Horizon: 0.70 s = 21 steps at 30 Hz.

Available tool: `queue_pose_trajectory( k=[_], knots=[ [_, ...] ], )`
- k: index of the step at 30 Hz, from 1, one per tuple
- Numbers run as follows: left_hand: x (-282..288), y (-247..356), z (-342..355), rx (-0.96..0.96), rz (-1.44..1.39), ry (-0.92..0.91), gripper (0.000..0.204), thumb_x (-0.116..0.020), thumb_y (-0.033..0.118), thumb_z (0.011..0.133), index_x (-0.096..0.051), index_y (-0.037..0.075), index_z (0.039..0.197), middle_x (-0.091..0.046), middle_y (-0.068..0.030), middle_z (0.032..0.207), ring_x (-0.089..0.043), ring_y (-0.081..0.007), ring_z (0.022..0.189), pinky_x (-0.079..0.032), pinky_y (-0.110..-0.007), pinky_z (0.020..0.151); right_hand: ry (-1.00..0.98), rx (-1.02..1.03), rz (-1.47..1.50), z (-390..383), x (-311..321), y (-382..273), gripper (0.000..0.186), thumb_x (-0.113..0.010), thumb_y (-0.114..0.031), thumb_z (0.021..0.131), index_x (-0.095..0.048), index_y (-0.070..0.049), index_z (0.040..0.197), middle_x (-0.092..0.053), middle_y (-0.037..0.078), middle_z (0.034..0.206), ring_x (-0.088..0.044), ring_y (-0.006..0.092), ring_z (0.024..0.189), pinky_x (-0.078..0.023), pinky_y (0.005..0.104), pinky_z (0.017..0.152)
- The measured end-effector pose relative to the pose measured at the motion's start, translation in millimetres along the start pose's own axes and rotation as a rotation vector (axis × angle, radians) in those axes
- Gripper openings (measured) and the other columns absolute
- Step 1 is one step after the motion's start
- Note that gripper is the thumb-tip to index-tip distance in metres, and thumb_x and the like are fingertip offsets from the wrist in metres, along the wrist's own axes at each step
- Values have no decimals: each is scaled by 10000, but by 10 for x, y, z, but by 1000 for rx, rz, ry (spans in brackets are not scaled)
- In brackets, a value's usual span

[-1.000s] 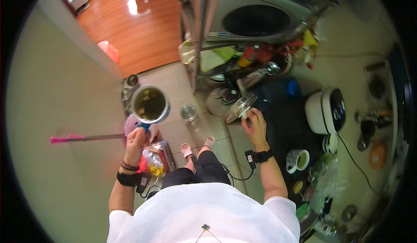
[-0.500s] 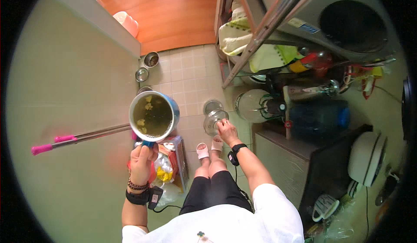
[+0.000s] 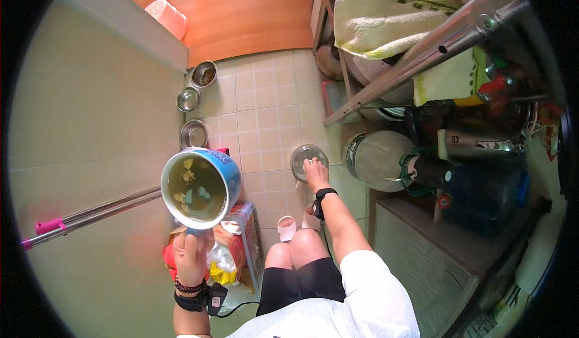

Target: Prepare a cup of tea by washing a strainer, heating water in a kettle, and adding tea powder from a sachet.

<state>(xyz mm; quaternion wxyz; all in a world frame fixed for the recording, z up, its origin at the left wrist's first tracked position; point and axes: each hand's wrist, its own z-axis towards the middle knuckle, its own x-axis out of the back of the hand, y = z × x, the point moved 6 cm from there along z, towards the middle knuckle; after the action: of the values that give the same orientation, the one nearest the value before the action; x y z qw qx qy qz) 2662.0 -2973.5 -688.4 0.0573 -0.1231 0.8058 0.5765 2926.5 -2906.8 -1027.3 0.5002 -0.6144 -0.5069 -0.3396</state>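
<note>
— What is held by the left hand (image 3: 192,255)?

— A blue-sided pot (image 3: 201,188) is gripped by its handle, fingers closed round it. It is held level above the floor; greenish liquid with pale pieces is seen inside.

— And the right hand (image 3: 315,172)?

— It is reached down to the tiled floor (image 3: 265,114), fingers laid on a round glass lid (image 3: 308,159) lying there; how tightly it is grasped cannot be told.

— What is found around them?

— Three metal bowls (image 3: 193,134) are lined up by the wall, and a pink-ended pole (image 3: 90,214) is leaned at the left.
</note>
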Motion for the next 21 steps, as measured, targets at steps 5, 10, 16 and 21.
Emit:
queue_pose_trajectory(
  k=[5, 10, 16, 21],
  knots=[
    [18, -96, 73, 16, -7, 9, 367, -465, 310, 874, -363, 78, 610, -490, -86, 764, -357, -111, 617, -282, -221, 527, -43, -37, -7, 121, -208, 108, 141, -534, -126, 750, -510, -66, 875, -535, 153, 892, -559, 303, 828, -483, 395, 655],
    [68, -123, 59, 44, 16, 66, 381, -449, 319, 878, -352, 90, 590, -470, -81, 727, -359, -114, 614, -277, -225, 517, -163, -561, 601, -537, -246, 317, 294, -606, -260, 686, -503, -47, 861, -547, 177, 879, -543, 345, 719, -448, 414, 617],
    [37, -245, 172, 4, 39, 12, 423, -432, 352, 881, -334, 92, 562, -490, -105, 753, -357, -119, 607, -273, -234, 511, -510, -1064, 1494, -842, -1639, 135, 492, -654, -226, 700, -450, -78, 1123, -512, 65, 878, -496, 124, 677, -419, 255, 525],
    [51, -355, 231, -6, 25, 7, 426, -427, 354, 883, -335, 89, 563, -502, -113, 768, -380, -127, 629, -294, -242, 528, -237, -1050, 1821, -733, -2228, 166, 196, -651, -146, 728, -582, -93, 904, -567, 32, 758, -512, 102, 559, -414, 185, 438]
  ],
)
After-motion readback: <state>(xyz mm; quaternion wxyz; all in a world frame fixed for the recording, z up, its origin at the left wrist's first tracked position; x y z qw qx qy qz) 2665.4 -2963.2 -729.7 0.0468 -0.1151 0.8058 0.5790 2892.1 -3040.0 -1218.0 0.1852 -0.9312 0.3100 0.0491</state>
